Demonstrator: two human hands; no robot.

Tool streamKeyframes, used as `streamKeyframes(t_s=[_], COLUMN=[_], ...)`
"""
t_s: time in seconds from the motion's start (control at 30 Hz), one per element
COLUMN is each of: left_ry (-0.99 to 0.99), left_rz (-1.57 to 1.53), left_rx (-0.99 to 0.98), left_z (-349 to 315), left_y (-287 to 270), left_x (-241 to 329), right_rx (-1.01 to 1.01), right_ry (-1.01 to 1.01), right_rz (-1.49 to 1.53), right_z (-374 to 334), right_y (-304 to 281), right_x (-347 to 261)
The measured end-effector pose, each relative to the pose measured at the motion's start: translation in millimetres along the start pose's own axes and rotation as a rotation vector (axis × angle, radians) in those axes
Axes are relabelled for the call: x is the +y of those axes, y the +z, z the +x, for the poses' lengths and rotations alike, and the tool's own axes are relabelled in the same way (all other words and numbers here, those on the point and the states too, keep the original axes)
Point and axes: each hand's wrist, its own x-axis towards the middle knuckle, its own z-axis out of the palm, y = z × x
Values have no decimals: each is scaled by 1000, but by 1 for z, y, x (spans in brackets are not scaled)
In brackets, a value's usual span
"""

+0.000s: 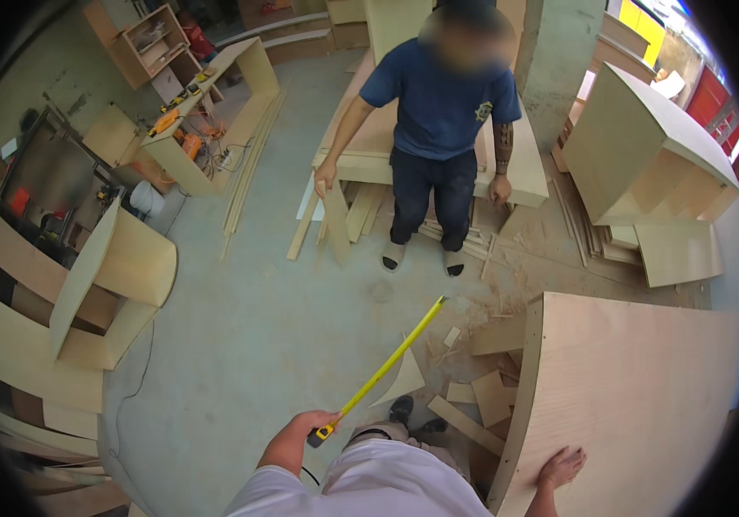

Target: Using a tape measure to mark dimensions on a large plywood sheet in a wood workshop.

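Note:
My left hand (312,420) is closed around a yellow and black tape measure (321,434). Its yellow blade (391,362) is pulled out a long way, slanting up and to the right over the floor, its free end touching nothing I can see. My right hand (562,467) lies with outstretched fingers on the broad plywood face of a large box-like cabinet (636,379) at the lower right. A row of small dark fastener dots runs along the cabinet's left edge.
A person (443,112) faces me, one hand on an upright board (335,226), beside a workbench (516,177). Wood offcuts (464,418) litter the floor near my feet. Curved plywood units (120,284) stand left; a tool-covered bench (189,112) is behind them. Another cabinet (628,146) stands right.

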Motion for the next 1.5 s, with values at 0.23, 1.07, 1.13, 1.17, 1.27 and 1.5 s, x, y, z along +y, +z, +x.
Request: streamKeyframes(t_s=[0.23, 1.07, 1.13, 1.17, 1.27, 1.5], left_ry=[-59, -84, -66, -71, 38, 178], left_rz=[-263, -430, -375, -379, -328, -403], left_rx=[91, 154, 181, 194, 273, 257], left_z=[-38, -24, -33, -35, -43, -50], left_y=[4, 47, 45, 40, 31, 20], left_x=[-56, -30, -17, -13, 5, 48], right_rx=[-42, -22, 79, 67, -13, -145], right_ry=[-18, -265, -506, -508, -619, -710], right_rz=[-38, 244, 303, 312, 365, 223], right_z=[6, 86, 104, 107, 117, 138], right_y=[-2, 13, 26, 26, 19, 27], right_x=[-5, -201, -248, -277, -348, -404])
